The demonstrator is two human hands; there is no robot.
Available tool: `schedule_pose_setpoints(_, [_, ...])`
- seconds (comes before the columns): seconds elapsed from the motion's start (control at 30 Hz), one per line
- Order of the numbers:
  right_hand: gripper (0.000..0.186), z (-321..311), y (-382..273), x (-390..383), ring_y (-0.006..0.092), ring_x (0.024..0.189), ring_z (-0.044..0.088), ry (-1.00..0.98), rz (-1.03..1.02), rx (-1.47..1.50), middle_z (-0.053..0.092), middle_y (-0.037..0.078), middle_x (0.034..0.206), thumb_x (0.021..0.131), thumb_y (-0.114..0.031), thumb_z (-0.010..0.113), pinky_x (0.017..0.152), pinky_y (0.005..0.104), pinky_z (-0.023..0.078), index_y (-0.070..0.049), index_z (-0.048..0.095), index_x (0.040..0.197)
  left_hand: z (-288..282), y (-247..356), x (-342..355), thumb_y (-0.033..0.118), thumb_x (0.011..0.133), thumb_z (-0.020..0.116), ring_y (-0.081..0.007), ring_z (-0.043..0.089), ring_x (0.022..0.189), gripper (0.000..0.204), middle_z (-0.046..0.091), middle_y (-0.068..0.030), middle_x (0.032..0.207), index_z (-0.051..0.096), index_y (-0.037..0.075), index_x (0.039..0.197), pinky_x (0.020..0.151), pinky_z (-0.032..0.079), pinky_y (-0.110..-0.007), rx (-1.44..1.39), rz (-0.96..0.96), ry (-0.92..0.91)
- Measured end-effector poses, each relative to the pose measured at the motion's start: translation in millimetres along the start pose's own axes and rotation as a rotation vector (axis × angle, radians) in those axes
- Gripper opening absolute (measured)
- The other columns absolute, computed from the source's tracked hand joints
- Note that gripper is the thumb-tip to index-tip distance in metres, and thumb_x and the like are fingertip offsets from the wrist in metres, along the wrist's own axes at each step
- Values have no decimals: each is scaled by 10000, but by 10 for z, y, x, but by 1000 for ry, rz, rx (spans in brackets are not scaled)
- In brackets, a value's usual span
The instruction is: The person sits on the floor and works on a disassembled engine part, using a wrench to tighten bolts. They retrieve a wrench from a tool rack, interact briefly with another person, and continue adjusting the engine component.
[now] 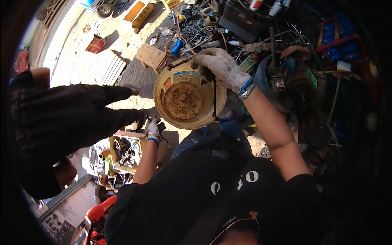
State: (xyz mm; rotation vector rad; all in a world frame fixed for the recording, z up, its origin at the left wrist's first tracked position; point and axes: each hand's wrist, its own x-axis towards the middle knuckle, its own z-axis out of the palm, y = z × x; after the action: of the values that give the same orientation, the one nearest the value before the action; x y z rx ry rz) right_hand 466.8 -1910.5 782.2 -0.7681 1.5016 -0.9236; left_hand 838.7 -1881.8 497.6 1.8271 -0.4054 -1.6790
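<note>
A pale yellow bucket hangs in front of me, its mouth facing up and its bottom coated with brown dirt. My right hand, in a grey-white work glove with a blue cuff, is closed on the bucket's dark, rope-like handle above the rim. Lower and to the left is my left hand, gloved the same way. Its fingers are loosely apart and nothing shows in them; it is beside the bucket without touching it.
Another person in dark clothes stands close on the left. Scrap metal and a black battery-like box lie ahead. A wooden box of metal parts sits at lower left, and a red crate-like frame at far right.
</note>
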Motion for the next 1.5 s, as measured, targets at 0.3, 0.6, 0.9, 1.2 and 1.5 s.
schedule_pose_setpoints(0.3, [484, 1294, 464, 329, 384, 1070, 670, -390, -87, -767, 690, 270, 1072, 863, -407, 602, 923, 459, 518, 42, 681, 1026, 232, 661, -1108, 259, 1040, 575, -223, 744, 902, 350, 703, -140, 1201, 579, 72, 1336, 449, 510, -207, -93, 251, -433])
schedule_pose_setpoints(0.6, [405, 1455, 1016, 194, 403, 1050, 683, -476, -205, -927, 609, 281, 1253, 941, -196, 535, 885, 508, 544, 2, 506, 1293, 535, 381, -269, 277, 1069, 503, -297, 683, 999, 333, 681, -140, 1198, 600, 46, 1289, 948, 558, -418, -604, -239, -626])
schedule_pose_setpoints(0.9, [384, 847, 1792, -280, 320, 1250, 595, -446, 20, -586, 615, 145, 1369, 984, -164, 565, 1067, 398, 473, -106, 601, 1362, 565, -138, 385, 350, 1077, 441, -317, 604, 827, 424, 666, -180, 1180, 547, 21, 1323, 605, 511, -361, -521, -543, -616])
schedule_pose_setpoints(1.2, [344, -80, 2477, -1226, 312, 1090, 671, 259, 420, -237, 719, 140, 1155, 934, -262, 547, 971, 379, 514, -94, 709, 1187, -430, -1117, 1283, 165, 1020, 547, -163, 448, 455, 189, 496, -23, 630, 488, 121, 846, 376, 372, -276, -264, -549, 33])
schedule_pose_setpoints(1.5, [345, -371, 3403, -2719, 189, 865, 690, 581, 722, -44, 730, 125, 1014, 916, -209, 566, 799, 318, 560, -26, 704, 1174, -1263, -1201, 1762, 258, 1025, 518, -232, 654, 744, 208, 679, -90, 891, 619, 85, 1083, 628, 547, -361, -41, -531, 192])
